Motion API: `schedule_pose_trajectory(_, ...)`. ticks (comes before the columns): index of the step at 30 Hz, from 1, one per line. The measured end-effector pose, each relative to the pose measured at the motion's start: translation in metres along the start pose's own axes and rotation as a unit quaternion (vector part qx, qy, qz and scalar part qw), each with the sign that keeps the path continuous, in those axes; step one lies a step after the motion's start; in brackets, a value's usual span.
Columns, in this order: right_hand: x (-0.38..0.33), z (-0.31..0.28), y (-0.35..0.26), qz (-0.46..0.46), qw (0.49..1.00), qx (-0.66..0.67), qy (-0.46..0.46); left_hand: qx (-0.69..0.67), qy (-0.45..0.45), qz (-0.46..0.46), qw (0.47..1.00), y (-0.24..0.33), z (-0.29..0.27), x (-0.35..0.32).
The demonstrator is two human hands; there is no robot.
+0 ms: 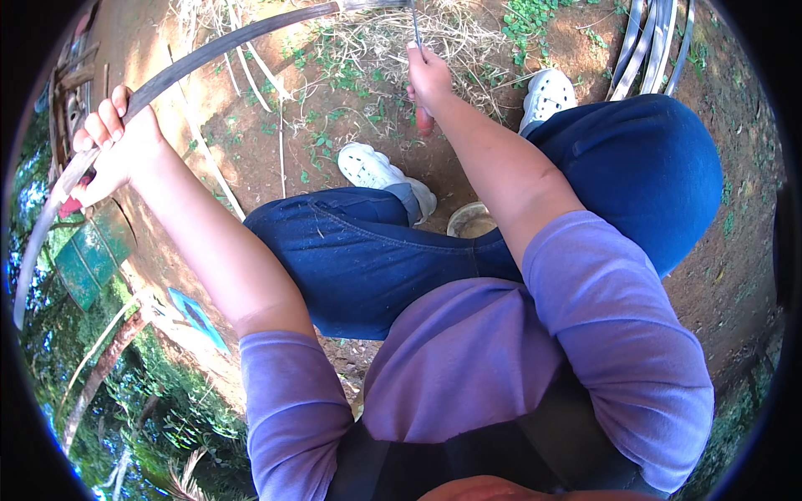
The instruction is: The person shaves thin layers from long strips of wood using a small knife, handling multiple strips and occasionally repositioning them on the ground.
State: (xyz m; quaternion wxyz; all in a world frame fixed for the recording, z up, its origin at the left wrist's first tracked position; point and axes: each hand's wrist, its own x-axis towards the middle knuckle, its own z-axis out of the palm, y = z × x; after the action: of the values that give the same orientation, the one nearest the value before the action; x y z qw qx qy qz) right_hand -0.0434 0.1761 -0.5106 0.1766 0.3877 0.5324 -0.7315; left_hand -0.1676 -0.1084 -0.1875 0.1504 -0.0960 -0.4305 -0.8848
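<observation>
My left hand (125, 150) is closed round a long, dark grey-brown strip (225, 43), which looks like split bamboo or palm wood. The strip runs from the far left, through my grip, up to the top edge of the view. In my right hand (430, 79) is a knife (424, 123) with a reddish handle; its thin dark blade points away from me and meets the strip near the top edge. Whether the blade is cutting into the strip, I cannot tell. Something red shows just beside my left hand.
Pale shavings (393, 42) lie on the soil beyond my white clogs (372, 167). Several dark strips (647, 46) rest at the far right, and thin pale strips (196, 134) at the left. A round pale container (469, 220) sits beneath my legs. A green panel (92, 255) stands at the left.
</observation>
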Motion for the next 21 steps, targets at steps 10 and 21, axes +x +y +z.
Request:
schedule_pose_trajectory(10,-0.091,0.048,-0.154,-0.211,0.955,0.209,0.012,-0.056,0.131,0.102,0.985,0.007,-0.002,-0.053)
schedule_pose_trajectory(21,-0.166,0.026,-0.274,-0.451,0.821,0.348,0.033,-0.042,0.294,-0.043,0.954,-0.021,-0.017,-0.085)
